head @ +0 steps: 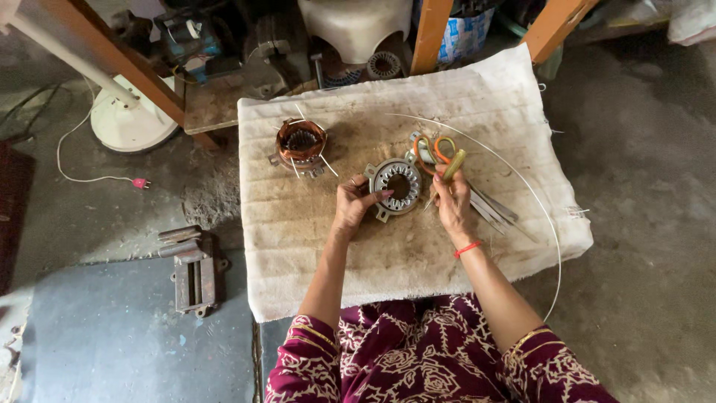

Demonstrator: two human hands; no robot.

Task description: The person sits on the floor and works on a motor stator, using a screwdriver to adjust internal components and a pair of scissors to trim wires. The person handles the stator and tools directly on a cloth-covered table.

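Observation:
A round metal motor stator (397, 186) with an empty slotted core lies on a dirty white cloth pad (485, 97). My left hand (354, 203) grips its near-left rim, fingers curled over the edge. My right hand (452, 195) pinches a short yellowish-green stick that points up and right, just right of the stator. Orange-handled scissors (434, 151) lie beside the stick's tip. A second stator wound with copper wire (300, 143) stands at the pad's far left, apart from both hands.
Thin metal strips (492, 209) lie right of my right hand. A long thin white wire (548, 224) arcs across the pad's right side. A metal bracket (194, 272) sits on the floor at left; a white fan base (127, 119) and wooden legs stand beyond.

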